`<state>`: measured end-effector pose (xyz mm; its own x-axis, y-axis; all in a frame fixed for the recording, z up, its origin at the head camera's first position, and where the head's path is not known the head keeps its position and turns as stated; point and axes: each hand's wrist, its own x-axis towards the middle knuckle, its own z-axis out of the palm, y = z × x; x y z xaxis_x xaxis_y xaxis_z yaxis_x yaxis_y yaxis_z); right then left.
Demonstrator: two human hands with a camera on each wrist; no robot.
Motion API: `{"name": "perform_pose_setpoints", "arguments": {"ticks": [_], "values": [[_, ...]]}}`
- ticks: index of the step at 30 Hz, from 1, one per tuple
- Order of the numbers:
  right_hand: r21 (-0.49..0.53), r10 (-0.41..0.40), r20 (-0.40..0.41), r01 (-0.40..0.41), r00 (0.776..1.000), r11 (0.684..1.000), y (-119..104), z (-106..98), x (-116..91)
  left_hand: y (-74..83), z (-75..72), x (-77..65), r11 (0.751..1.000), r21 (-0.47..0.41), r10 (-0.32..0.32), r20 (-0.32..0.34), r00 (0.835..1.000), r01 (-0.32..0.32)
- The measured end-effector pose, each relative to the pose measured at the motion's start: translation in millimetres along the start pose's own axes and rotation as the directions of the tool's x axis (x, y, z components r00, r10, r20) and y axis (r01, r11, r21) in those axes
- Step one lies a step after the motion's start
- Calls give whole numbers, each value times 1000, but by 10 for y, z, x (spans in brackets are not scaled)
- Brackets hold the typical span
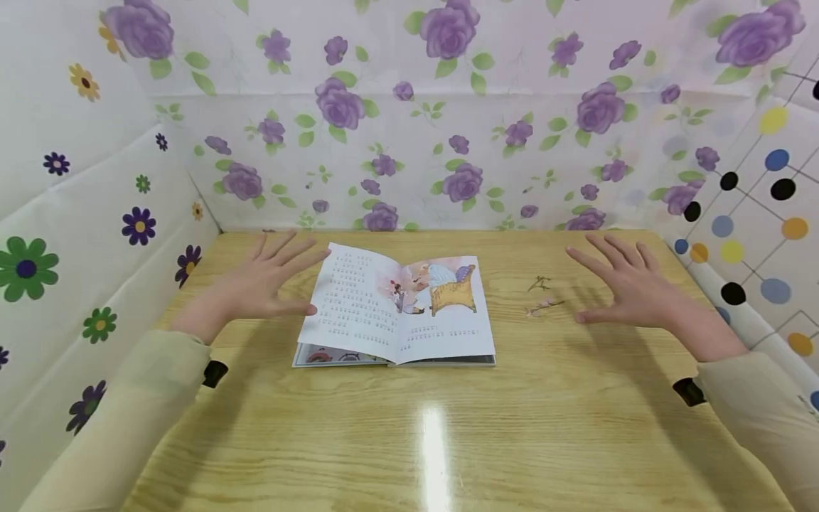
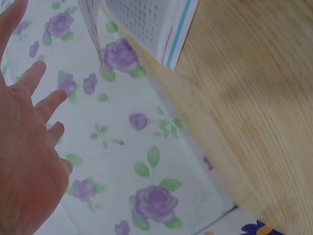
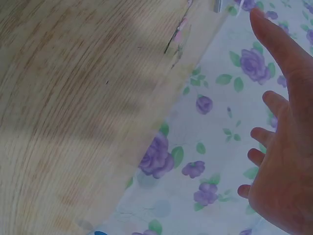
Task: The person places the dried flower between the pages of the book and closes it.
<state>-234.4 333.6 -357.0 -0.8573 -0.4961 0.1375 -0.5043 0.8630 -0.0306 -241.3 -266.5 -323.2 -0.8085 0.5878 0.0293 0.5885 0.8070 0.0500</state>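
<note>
An illustrated book (image 1: pixel 441 341) lies spread on the wooden table, text on its left page and a coloured picture on the right. My left hand (image 1: pixel 259 284) hovers by the book's left edge with its fingers spread, holding nothing. In the left wrist view, that hand (image 2: pixel 32 156) appears apart from the book's corner (image 2: pixel 164 44). Over the table's right side, my right hand (image 1: pixel 630 284) is raised with spread fingers and holds nothing. The closest things to it are a pinkish sprig (image 1: pixel 545 306) and a thin greenish-brown sprig (image 1: pixel 539 284), lying between it and the book.
Flower-printed cloth (image 1: pixel 409 163) rises along the table's back edge. Another flowered cloth (image 1: pixel 115 192) stands at the left, and a dotted one (image 1: pixel 755 213) at the right. Bare wood (image 1: pixel 358 434) with a bright light reflection spans the table's front.
</note>
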Motion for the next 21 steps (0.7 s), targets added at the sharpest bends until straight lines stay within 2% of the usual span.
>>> {"name": "perform_pose_setpoints", "arguments": {"ticks": [9,15,21], "values": [[88,6,36,-9,999,996,72,113,89,222,140,-8,999,-19,53,70,996,-51],[133,-2,41,-4,999,991,86,176,113,393,256,-3,990,-51,131,43,990,-129],[158,-18,52,9,998,987,124,224,162,518,333,-3,982,-96,166,44,985,-161]]}}
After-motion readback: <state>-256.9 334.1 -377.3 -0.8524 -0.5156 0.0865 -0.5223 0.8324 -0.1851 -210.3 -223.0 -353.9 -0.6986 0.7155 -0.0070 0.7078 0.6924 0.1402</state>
